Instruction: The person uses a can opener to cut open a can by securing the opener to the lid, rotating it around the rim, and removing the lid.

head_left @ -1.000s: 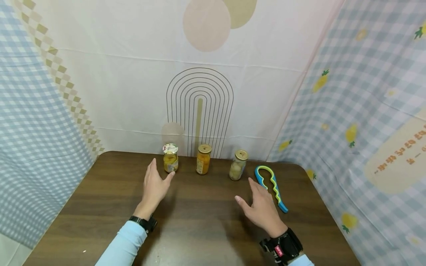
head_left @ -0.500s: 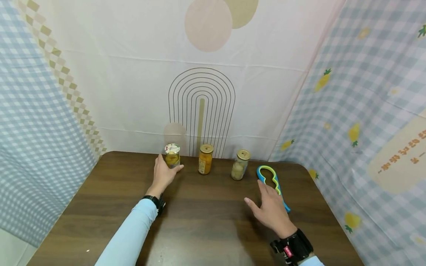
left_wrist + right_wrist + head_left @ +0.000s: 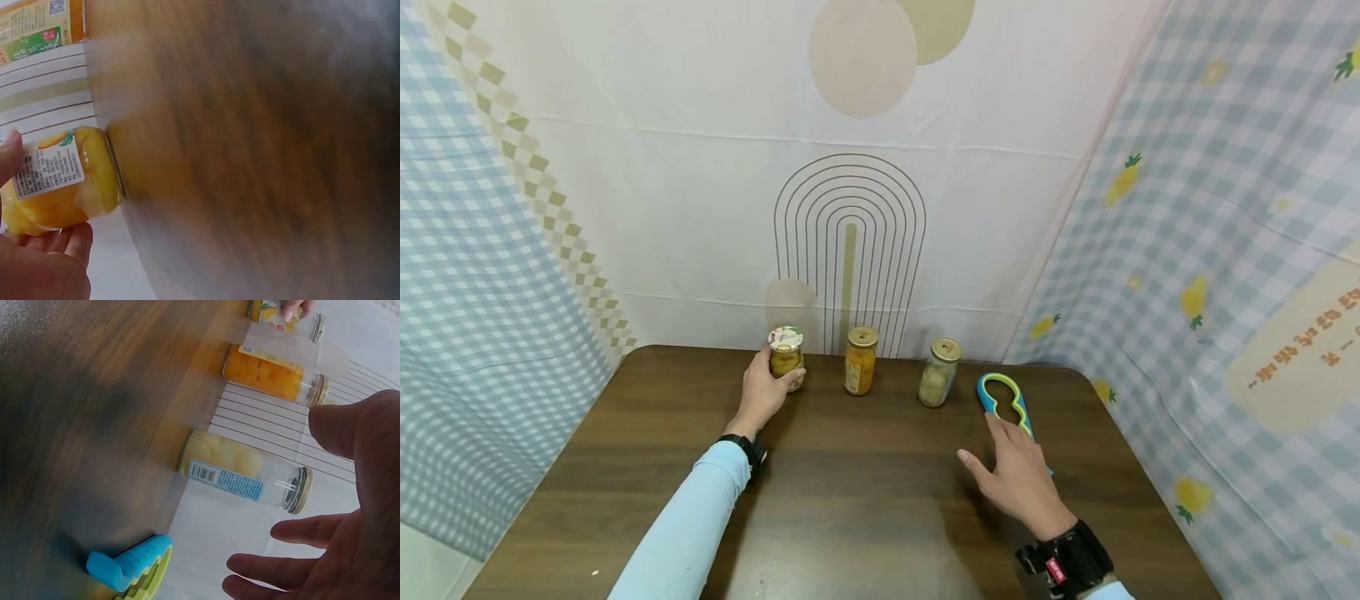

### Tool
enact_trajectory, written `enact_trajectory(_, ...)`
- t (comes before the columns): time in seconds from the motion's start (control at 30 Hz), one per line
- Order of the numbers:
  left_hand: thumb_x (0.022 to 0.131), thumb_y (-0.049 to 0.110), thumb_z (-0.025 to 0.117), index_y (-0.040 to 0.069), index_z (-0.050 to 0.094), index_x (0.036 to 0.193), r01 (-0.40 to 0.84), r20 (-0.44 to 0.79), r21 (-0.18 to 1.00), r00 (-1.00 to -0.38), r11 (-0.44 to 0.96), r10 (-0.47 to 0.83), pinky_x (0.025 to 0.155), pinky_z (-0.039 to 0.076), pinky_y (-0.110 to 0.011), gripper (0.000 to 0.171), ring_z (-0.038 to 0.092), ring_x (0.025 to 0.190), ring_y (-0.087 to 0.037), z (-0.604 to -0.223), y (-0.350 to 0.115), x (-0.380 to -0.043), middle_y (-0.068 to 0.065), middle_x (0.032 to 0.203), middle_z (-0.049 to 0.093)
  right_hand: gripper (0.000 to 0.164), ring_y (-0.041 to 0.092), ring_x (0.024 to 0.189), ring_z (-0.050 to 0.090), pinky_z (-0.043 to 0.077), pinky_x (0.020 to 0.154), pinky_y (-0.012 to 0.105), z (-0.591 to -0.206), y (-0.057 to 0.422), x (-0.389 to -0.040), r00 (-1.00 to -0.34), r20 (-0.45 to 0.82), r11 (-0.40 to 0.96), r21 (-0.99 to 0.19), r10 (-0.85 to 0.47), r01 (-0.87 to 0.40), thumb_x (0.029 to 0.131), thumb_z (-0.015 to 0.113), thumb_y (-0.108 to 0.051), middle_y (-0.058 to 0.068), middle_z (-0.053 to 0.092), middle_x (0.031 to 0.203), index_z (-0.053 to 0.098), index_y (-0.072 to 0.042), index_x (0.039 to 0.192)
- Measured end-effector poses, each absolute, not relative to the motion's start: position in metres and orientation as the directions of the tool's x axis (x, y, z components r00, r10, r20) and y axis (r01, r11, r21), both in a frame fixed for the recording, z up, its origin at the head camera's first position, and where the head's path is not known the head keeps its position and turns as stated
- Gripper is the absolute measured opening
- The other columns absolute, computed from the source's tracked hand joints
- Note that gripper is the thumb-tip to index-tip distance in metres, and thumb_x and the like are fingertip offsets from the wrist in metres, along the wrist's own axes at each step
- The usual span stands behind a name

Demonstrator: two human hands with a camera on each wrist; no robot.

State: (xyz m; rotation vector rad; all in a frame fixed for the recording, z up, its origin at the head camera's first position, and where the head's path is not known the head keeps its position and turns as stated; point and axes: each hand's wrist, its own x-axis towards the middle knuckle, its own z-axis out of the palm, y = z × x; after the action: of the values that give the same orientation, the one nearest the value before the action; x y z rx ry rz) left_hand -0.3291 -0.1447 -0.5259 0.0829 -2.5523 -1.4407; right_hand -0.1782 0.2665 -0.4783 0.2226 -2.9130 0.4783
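Observation:
At the table's far left stands a small glass jar of yellow fruit [image 3: 786, 360] with a white patterned lid. My left hand [image 3: 762, 397] grips it, thumb on one side and fingers on the other; in the left wrist view the thumb lies at the edge of its white label [image 3: 50, 165]. My right hand [image 3: 1018, 482] hovers with fingers spread and holds nothing. Beneath it lies a blue and green jar opener [image 3: 998, 378], its lower handle partly hidden by the hand. In the right wrist view the opener [image 3: 128, 565] is apart from the fingers.
A jar of orange fruit [image 3: 859, 371] stands mid-table near the back edge, gold lid on. To its right is a jar of pale round fruit [image 3: 935, 383], also gold-lidded. A patterned cloth [image 3: 715, 225] hangs right behind the brown table [image 3: 850, 492].
My left hand has moved forward and right to the yellow fruit jar and closed around it. My right hand has shifted slightly right, over the jar opener's handle.

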Motion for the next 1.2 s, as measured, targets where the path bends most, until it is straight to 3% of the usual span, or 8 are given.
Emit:
enact_trajectory(0.47, 0.098, 0.03, 0.08, 0.001, 0.045, 0.156, 0.049, 0.156, 0.824, -0.978, 0.564, -0.142, 0.117, 0.048, -0.06, 0.073, 0.059, 0.135, -0.044, -0.526, -0.151, -0.328, -0.026, 0.147, 0.059, 0.084, 0.061, 0.143, 0.046, 0.039, 0.114, 0.077, -0.481, 0.279, -0.196, -0.982, 0.173, 0.947, -0.298, -0.073, -0.123, 0.104, 0.066, -0.052, 0.04, 0.045, 0.157, 0.042, 0.006, 0.159)
enact_trajectory(0.7, 0.099, 0.03, 0.08, 0.0, 0.045, 0.155, 0.035, 0.143, 0.824, -0.978, 0.566, -0.149, 0.117, 0.048, -0.06, 0.072, 0.059, 0.135, -0.045, -0.523, -0.153, -0.325, -0.026, 0.146, 0.058, 0.077, 0.063, 0.129, 0.055, 0.05, 0.101, 0.073, -0.492, 0.296, -0.223, -0.991, 0.13, 0.966, -0.26, 0.031, -0.003, 0.103, 0.069, -0.043, 0.044, 0.053, 0.144, 0.047, 0.011, 0.153)
enact_trajectory(0.93, 0.1, 0.031, 0.077, -0.001, 0.042, 0.157, 0.019, 0.121, 0.818, -0.983, 0.575, -0.139, 0.119, 0.046, -0.061, 0.074, 0.057, 0.138, -0.046, -0.522, -0.147, -0.327, -0.026, 0.15, 0.056, 0.063, 0.06, 0.121, 0.059, 0.052, 0.095, 0.069, -0.505, 0.308, -0.236, -0.993, -0.012, 0.952, -0.283, 0.116, 0.115, 0.102, 0.07, -0.036, 0.04, 0.059, 0.135, 0.057, 0.009, 0.143)
enact_trajectory(1.2, 0.1, 0.031, 0.078, 0.0, 0.041, 0.157, 0.016, 0.119, 0.826, -0.982, 0.564, -0.147, 0.122, 0.043, -0.06, 0.075, 0.054, 0.142, -0.044, -0.524, -0.145, -0.33, -0.024, 0.151, 0.054, 0.044, 0.05, 0.105, 0.064, 0.055, 0.085, 0.062, -0.515, 0.313, -0.236, -0.995, 0.009, 0.962, -0.258, 0.096, 0.09, 0.099, 0.074, -0.025, 0.031, 0.063, 0.124, 0.069, 0.007, 0.129)
